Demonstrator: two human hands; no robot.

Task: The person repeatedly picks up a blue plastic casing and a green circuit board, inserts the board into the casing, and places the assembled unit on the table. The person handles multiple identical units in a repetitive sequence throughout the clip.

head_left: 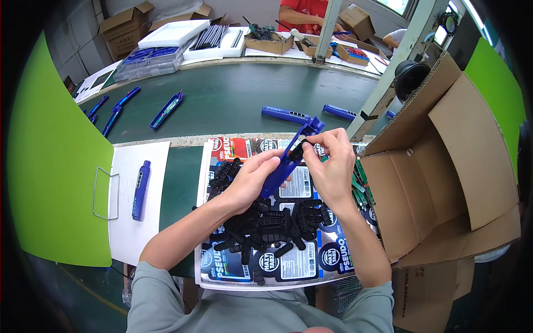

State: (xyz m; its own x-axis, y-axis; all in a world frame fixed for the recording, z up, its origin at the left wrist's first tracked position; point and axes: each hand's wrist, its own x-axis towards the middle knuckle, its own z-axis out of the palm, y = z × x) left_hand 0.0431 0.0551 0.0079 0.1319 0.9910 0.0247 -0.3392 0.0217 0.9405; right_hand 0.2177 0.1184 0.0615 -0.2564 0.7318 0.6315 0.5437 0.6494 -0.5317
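Fitting black clip onto blue tool
Left hand gripping tool; right hand pinching clip, best pressing it square over the slot

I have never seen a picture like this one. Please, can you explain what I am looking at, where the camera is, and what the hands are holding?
There is only one picture. It comes from a wide-angle camera worn on a person's head, looking down, so straight edges look bent and the person's own forearms enter from below.

The left hand grips a blue tool body, held slanted above the table. The right hand pinches a small black part against the tool's upper end.

Under the hands lies a pile of black parts on a printed sheet. On the left, another blue tool rests on a white board. On the right stands an open cardboard box. Beyond is a green belt carrying more blue tools. Another person in a red top works on the far side.
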